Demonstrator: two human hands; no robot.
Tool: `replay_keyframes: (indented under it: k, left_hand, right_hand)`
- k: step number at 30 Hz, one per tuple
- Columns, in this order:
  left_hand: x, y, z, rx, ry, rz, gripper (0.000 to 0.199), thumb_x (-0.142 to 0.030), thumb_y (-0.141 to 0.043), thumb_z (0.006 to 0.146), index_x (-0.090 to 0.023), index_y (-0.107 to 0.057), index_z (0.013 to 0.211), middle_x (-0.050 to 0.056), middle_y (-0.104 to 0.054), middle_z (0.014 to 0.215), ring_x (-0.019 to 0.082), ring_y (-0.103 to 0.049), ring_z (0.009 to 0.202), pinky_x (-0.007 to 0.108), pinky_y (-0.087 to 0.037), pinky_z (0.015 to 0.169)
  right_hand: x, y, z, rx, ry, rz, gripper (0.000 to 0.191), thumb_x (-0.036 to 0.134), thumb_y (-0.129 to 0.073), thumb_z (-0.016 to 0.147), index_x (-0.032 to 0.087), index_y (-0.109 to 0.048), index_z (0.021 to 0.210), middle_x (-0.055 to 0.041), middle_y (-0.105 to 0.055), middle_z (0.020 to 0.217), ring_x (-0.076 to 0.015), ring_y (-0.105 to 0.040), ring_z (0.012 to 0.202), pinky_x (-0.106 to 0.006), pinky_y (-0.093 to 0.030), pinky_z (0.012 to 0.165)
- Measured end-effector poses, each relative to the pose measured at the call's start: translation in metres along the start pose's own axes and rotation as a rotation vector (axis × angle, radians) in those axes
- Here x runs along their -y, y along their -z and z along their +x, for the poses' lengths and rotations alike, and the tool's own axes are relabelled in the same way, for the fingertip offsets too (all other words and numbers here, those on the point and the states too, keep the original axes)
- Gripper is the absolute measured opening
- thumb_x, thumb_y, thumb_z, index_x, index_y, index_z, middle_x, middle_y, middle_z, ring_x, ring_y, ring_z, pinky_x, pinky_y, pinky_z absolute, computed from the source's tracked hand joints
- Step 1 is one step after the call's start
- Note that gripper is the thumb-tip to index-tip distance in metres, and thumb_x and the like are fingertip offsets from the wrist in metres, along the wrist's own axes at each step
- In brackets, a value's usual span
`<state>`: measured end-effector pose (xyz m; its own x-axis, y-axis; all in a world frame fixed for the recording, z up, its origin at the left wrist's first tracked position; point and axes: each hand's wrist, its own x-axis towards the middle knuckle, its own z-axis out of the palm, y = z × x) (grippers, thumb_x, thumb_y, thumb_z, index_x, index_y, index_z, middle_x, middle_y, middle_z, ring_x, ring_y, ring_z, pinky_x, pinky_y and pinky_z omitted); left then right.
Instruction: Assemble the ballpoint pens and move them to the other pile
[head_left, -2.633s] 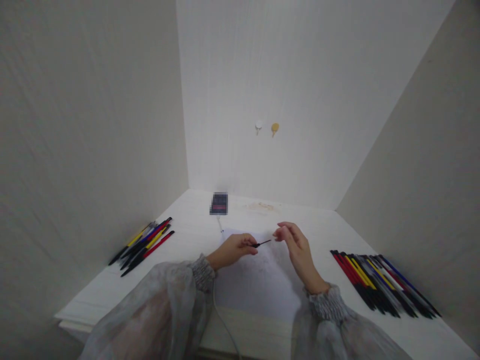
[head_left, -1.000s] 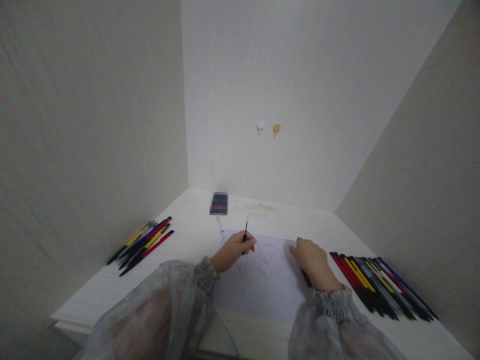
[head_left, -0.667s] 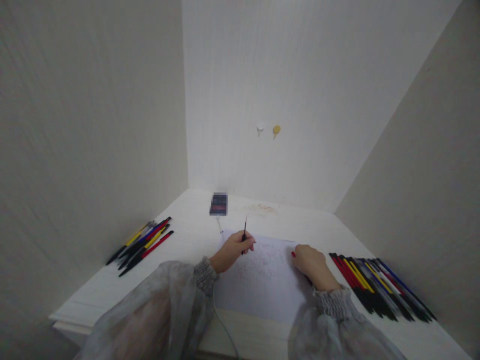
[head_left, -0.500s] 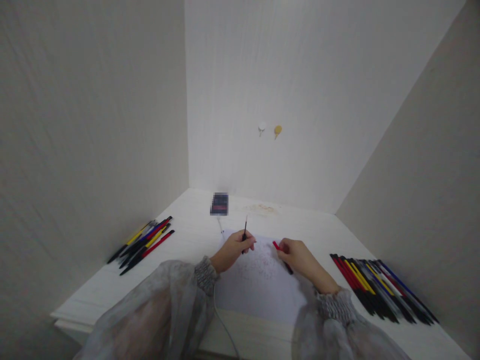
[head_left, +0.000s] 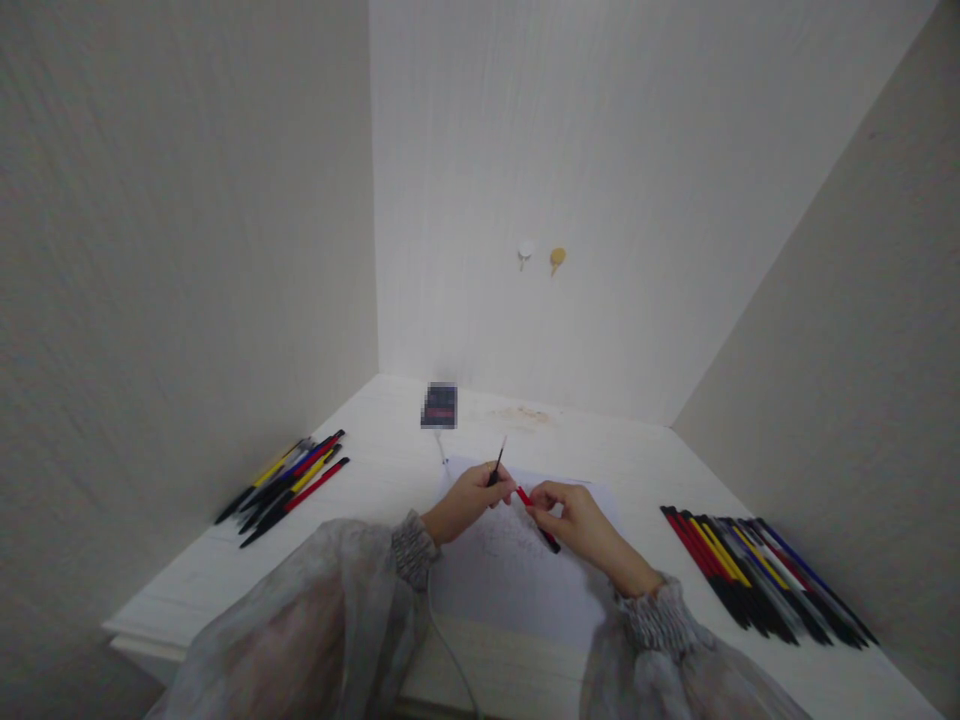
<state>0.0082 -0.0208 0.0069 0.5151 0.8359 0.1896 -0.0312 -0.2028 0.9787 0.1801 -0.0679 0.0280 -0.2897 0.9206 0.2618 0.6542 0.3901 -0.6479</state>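
Note:
My left hand [head_left: 480,492] is closed in a pinch over the paper. Between its fingers stands a slim pen refill [head_left: 500,455], dark below and pale at its upper tip, with a thicker black part at the fingers. Just to the right, my right hand [head_left: 566,515] grips a red pen [head_left: 524,496] with a black lower end, tilted down to the right. The pen's red end is close to the left fingertips; whether they touch is unclear. A white sheet of paper [head_left: 517,600] with faint scribbles lies under both hands.
Several coloured pens with black ends lie in a left pile [head_left: 289,485] and in a right row [head_left: 757,575]. A dark blurred object [head_left: 440,406] sits at the back. A pale cable [head_left: 450,650] runs by my left sleeve. Walls enclose the white table [head_left: 390,440].
My right hand has moved left with the red pen, bringing its red end close to my left hand. The refill in my left hand now leans more to the right.

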Motion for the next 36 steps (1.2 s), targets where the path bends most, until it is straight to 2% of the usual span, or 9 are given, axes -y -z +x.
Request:
replay_keyframes:
  k: [11, 16, 20, 25, 30, 36]
  left_hand:
    - [-0.001, 0.002, 0.001, 0.021, 0.018, 0.079, 0.022, -0.034, -0.055, 0.068, -0.013, -0.054, 0.071, -0.003, -0.050, 0.057, 0.007, -0.039, 0.053, 0.021, -0.030, 0.053]
    - [0.000, 0.003, 0.001, 0.033, -0.003, -0.002, 0.026, -0.034, -0.058, 0.067, -0.013, -0.055, 0.083, -0.002, -0.050, 0.063, 0.008, -0.041, 0.058, 0.021, -0.031, 0.056]
    - [-0.002, 0.002, 0.001, -0.024, -0.042, 0.070, 0.032, -0.037, -0.054, 0.070, -0.015, -0.048, 0.092, -0.004, -0.044, 0.062, 0.007, -0.038, 0.055, 0.021, -0.030, 0.054]
    - [-0.002, 0.002, 0.003, -0.106, -0.067, 0.183, 0.018, -0.035, -0.034, 0.080, -0.017, -0.038, 0.083, -0.003, -0.047, 0.066, 0.008, -0.037, 0.053, 0.023, -0.031, 0.054]
    - [-0.003, 0.007, 0.002, -0.139, -0.118, 0.384, 0.011, -0.029, -0.039, 0.078, -0.019, -0.039, 0.074, -0.004, -0.042, 0.063, 0.010, -0.038, 0.059, 0.023, -0.030, 0.058]
    - [-0.007, 0.011, 0.001, -0.173, -0.138, 0.471, 0.010, -0.028, -0.041, 0.076, -0.018, -0.042, 0.071, -0.003, -0.044, 0.065, 0.011, -0.041, 0.064, 0.024, -0.031, 0.060]
  right_hand:
    - [0.004, 0.000, 0.000, -0.011, 0.028, -0.046, 0.015, 0.026, -0.050, 0.071, 0.015, -0.061, 0.070, -0.0008, -0.059, 0.062, -0.0105, -0.051, 0.056, -0.018, -0.035, 0.046]
    - [0.006, 0.001, 0.001, -0.047, 0.005, -0.007, 0.016, 0.028, -0.048, 0.073, 0.016, -0.059, 0.073, -0.0010, -0.059, 0.063, -0.0108, -0.052, 0.055, -0.018, -0.036, 0.043]
    - [0.006, 0.004, 0.002, -0.135, -0.023, 0.058, 0.015, 0.030, -0.047, 0.075, 0.017, -0.054, 0.075, -0.0016, -0.060, 0.063, -0.0121, -0.055, 0.058, -0.019, -0.038, 0.045]
    - [0.003, 0.007, 0.002, -0.217, -0.023, 0.159, 0.017, 0.033, -0.045, 0.077, 0.017, -0.049, 0.082, -0.0029, -0.061, 0.067, -0.0133, -0.058, 0.062, -0.022, -0.043, 0.052]
    - [0.003, 0.010, 0.002, -0.318, 0.032, 0.112, 0.019, 0.033, -0.046, 0.077, 0.017, -0.055, 0.082, -0.0040, -0.059, 0.074, -0.0135, -0.057, 0.067, -0.025, -0.045, 0.063]
    - [0.004, 0.011, 0.001, -0.312, 0.019, 0.068, 0.023, 0.036, -0.046, 0.077, 0.017, -0.058, 0.082, -0.0058, -0.061, 0.081, -0.0159, -0.057, 0.073, -0.027, -0.046, 0.065]
